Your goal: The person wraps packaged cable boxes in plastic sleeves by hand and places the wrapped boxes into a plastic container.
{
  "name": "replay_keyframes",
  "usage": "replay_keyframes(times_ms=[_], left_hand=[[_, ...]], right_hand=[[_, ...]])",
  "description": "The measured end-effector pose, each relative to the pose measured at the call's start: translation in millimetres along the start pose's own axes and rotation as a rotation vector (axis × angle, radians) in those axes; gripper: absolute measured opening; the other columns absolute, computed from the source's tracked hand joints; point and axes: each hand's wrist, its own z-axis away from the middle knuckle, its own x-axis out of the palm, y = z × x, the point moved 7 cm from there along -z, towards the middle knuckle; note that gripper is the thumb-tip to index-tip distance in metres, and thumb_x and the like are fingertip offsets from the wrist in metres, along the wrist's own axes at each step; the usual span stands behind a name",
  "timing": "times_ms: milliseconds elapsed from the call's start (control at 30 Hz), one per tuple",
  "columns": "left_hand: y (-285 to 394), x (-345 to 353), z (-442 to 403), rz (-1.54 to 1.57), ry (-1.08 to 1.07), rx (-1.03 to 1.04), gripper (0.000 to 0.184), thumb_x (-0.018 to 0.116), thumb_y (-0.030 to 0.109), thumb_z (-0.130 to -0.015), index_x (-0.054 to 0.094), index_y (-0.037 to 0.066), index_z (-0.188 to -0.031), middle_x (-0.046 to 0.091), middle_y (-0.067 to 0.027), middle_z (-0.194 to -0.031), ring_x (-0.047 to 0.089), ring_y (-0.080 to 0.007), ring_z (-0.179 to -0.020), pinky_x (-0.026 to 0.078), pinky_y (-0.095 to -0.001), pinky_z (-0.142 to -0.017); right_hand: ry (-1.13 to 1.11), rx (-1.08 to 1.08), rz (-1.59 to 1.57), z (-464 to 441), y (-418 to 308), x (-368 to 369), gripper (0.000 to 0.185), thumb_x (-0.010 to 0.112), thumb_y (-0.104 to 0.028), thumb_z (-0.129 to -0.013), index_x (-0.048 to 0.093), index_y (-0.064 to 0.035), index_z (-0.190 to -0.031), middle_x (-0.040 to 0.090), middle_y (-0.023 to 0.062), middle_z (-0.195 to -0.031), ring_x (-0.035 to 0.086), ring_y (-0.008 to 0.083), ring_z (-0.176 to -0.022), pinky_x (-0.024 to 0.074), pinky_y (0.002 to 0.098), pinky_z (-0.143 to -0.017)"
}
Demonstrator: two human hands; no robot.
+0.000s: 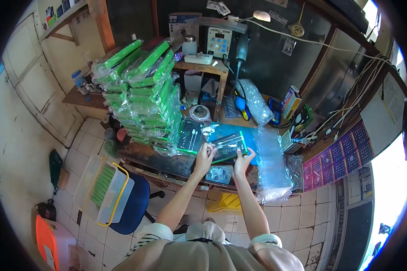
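Observation:
A flat dark package with green edges and a clear plastic cover is between my two hands, tilted over the blue mat. My left hand pinches its left end, fingers pressed together. My right hand grips its lower right corner, with the thumb on its face. Just left of it lies another dark package with a white cable picture. To the right are flat clear plastic bags hanging over the table's front edge.
Tall stacks of green-edged wrapped packages stand at the left. Behind are a soldering station, a bubble-wrapped roll and a pen basket. A clear bin with a yellow handle rests on a blue chair.

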Motion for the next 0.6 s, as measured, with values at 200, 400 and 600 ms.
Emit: replay_keyframes(times_ms=[200, 400, 600], left_hand=[[11, -19, -6, -0.041, 0.077, 0.063, 0.020, 0.062, 0.009, -0.078, 0.045, 0.001, -0.082, 0.049, -0.0095, -0.082, 0.052, -0.0186, -0.066, 0.045, -0.0309, -0.057], [60, -23, 2, -0.305, 0.157, 0.216, 0.022, 0.065, 0.009, -0.076, 0.044, 0.001, -0.081, 0.045, -0.0100, -0.080, 0.052, -0.0232, -0.066, 0.045, -0.0324, -0.056], [46, -7, 9, -0.296, 0.143, 0.196, 0.023, 0.066, 0.008, -0.074, 0.044, 0.001, -0.077, 0.044, -0.0112, -0.076, 0.049, -0.0275, -0.067, 0.039, -0.0376, -0.059]], right_hand=[[-0.151, -0.353, -0.119, -6, -112, -22, 0.048, 0.054, -0.016, -0.087, 0.028, -0.0111, -0.127, 0.050, 0.0125, -0.106, 0.048, 0.0144, -0.092, 0.0396, 0.0273, -0.081], [-0.900, 0.057, 0.282, 22, -125, -9, 0.074, 0.061, -0.023, -0.083, 0.012, -0.0198, -0.138, 0.052, 0.0139, -0.106, 0.050, 0.0156, -0.092, 0.0396, 0.0290, -0.084], [-1.043, 0.168, 0.341, 55, -70, 2, 0.097, 0.070, -0.011, -0.074, -0.001, -0.0189, -0.140, 0.052, 0.0068, -0.092, 0.050, 0.0114, -0.086, 0.0423, 0.0253, -0.076]])
